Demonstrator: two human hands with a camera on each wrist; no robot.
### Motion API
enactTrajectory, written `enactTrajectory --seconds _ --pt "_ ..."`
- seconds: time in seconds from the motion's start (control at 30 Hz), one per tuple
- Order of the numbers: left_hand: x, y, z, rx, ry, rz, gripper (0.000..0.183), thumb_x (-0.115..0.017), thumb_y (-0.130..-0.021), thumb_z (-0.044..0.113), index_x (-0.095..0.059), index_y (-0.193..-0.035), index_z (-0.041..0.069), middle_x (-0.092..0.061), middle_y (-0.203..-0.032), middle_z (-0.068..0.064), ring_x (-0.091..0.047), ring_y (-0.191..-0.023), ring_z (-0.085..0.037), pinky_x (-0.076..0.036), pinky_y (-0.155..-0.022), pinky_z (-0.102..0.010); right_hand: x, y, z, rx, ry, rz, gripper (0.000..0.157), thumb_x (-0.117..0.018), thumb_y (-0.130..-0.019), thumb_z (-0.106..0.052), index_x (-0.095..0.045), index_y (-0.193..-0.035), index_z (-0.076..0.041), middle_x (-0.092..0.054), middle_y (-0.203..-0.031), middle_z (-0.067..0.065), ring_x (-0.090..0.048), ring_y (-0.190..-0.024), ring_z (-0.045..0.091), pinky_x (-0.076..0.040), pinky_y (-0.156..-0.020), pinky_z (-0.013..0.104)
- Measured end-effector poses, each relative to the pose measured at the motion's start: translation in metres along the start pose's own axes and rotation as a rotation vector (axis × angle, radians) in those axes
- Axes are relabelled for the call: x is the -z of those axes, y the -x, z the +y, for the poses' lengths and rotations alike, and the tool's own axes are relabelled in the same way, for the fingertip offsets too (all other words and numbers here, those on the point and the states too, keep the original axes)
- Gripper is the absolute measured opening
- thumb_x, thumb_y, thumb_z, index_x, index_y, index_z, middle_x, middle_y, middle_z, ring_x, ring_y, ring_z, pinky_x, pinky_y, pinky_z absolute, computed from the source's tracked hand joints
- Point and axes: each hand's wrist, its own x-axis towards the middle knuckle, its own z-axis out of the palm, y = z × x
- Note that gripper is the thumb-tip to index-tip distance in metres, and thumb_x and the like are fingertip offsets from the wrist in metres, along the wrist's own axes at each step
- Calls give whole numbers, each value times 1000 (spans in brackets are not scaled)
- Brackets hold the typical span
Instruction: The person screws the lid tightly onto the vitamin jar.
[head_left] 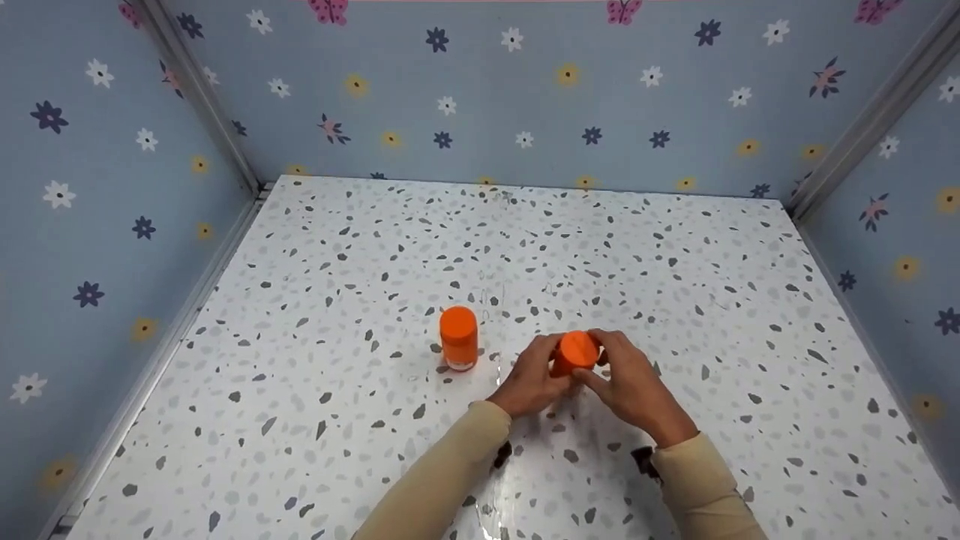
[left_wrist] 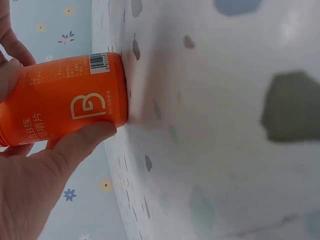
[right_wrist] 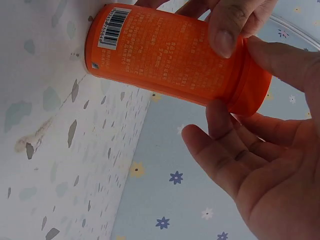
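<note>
An orange plastic bottle (right_wrist: pixel 155 55) with pale printing and a barcode stands upright on the speckled table. My left hand (head_left: pixel 531 379) holds its body from the left. In the left wrist view, one finger of that hand lies along the bottle near its base. My right hand (head_left: pixel 634 382) grips the orange cap (head_left: pixel 579 350) from the right, its thumb and fingers round the rim. Whether the cap is loose cannot be told. To the left stands a second orange bottle (head_left: pixel 459 337), upright with its cap on, apart from both hands.
The white speckled tabletop (head_left: pixel 360 247) spreads around the bottles. Blue flowered panels (head_left: pixel 480 90) rise at the back and both sides, with grey metal posts (head_left: pixel 202 94) at the corners. Dark wrist straps (head_left: pixel 645 461) show near the sleeves.
</note>
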Motion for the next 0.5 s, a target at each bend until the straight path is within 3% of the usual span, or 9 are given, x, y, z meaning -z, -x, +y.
enactTrajectory --seconds 0.2,0.5 --pt "-6 -12 2 34 6 31 57 -72 -89 7 -49 -142 5 -55 -132 -9 -52 -123 -21 -40 -109 -37 6 -8 6 -35 11 -2 58 -78 -87 -8 -49 -136 6 -59 -115 17 -56 -95 31 -50 -83 42" --pt "-11 -19 0 27 31 60 57 -73 -90 10 -50 -142 5 -55 -130 -9 -53 -123 -23 -40 -109 -40 7 -13 13 -39 27 -3 59 -76 -88 -8 -48 -138 7 -59 -116 18 -56 -96 31 -49 -86 43"
